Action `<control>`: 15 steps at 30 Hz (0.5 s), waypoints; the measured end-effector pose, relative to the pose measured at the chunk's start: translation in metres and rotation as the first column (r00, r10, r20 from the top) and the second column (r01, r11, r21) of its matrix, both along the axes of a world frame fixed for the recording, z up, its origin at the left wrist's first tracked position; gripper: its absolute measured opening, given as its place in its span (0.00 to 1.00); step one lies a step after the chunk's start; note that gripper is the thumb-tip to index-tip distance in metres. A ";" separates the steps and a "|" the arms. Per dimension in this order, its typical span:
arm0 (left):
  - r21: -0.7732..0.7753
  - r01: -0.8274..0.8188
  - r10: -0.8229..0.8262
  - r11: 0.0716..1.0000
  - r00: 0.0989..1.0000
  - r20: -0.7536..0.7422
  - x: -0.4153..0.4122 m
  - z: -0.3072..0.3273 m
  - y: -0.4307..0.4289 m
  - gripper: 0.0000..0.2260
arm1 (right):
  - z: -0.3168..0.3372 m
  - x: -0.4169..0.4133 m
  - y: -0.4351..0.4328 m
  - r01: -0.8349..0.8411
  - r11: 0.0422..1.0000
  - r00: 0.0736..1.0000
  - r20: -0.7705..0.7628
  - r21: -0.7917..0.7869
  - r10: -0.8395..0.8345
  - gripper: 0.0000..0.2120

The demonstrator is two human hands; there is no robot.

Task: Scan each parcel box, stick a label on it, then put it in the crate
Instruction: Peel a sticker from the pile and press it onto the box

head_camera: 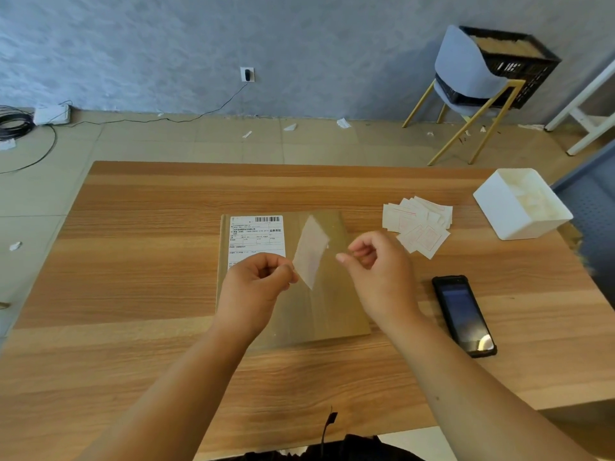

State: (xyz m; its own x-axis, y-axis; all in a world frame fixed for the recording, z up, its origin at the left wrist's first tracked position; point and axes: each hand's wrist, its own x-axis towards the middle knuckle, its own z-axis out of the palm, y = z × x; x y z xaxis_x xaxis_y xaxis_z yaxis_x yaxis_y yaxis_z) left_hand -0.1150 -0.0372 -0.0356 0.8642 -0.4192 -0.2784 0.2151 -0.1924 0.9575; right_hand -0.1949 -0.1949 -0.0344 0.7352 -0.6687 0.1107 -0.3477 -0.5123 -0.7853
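Above box, left hand pinching label, right hand grip unclear, scraps in bin

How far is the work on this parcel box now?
Scanning is probably done: the scanner lies on the table. In hand: the left hand pinches a label sheet above the parcel box. Remaining: stick it on, then move the box to the crate on the chair.
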 end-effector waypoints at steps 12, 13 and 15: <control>0.029 0.201 -0.203 0.979 0.973 0.111 -0.009 0.003 -0.004 0.07 | 0.008 -0.006 0.009 -0.357 0.867 0.928 0.030 0.349 0.370 0.04; 0.034 0.212 -0.214 0.977 0.970 0.114 -0.010 0.003 -0.004 0.07 | 0.007 -0.008 0.009 -0.351 0.866 0.930 0.023 0.356 0.367 0.05; 0.046 0.214 -0.218 0.976 0.970 0.111 -0.011 0.002 -0.006 0.06 | 0.007 -0.010 0.011 -0.317 0.870 0.940 0.003 0.377 0.341 0.07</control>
